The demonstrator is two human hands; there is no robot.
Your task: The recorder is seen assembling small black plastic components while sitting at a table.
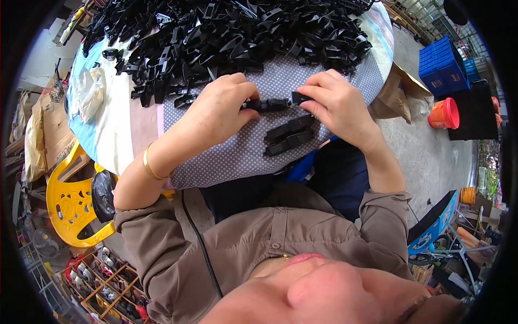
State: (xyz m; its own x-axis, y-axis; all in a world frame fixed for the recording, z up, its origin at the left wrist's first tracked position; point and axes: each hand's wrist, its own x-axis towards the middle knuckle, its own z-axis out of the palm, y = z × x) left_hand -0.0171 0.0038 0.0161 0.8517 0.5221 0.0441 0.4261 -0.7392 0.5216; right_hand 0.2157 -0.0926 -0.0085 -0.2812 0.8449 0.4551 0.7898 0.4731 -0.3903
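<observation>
My left hand [224,102] pinches one end of a short row of black plastic pieces [270,105] between thumb and fingers. At the row's right end, my right hand [337,105] grips a small black plastic piece [298,98] with thumb and forefinger. That piece is close to the row; whether the two touch I cannot tell. Nearer to me, two similar black rows [290,135] lie side by side on the dotted grey cloth [216,162]. Beyond both hands spreads a large heap of loose black plastic parts [232,43].
A clear plastic bag [91,93] lies on the table's left side. Left of the table stands a yellow plastic chair [70,202] with a black bag. On the right are a brown paper sack [396,94], a red bucket [443,113] and a blue crate [443,65]. A black cord [197,232] hangs near me.
</observation>
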